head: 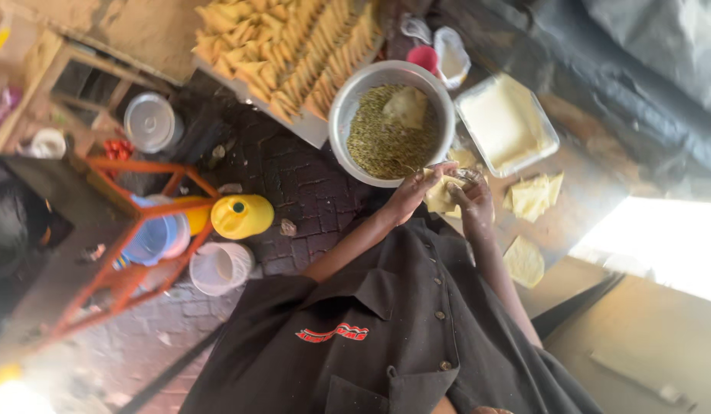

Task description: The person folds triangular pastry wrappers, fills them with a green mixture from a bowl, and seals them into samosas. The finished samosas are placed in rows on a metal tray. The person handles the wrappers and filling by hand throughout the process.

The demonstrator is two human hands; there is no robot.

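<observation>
One pastry sheet [440, 195] pinched between left hand [411, 195] and right hand [473, 198], just beside one metal bowl [348, 107] of green filling.

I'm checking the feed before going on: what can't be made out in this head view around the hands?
- The pale dough sheet: its fold is hidden by the left hand and right hand.
- Right hand: what it pinches is too small and blurred.
- Round metal bowl of green filling: the pale lump on top is blurred.
- Tray of folded golden pastries: cut off by the top edge.
</observation>
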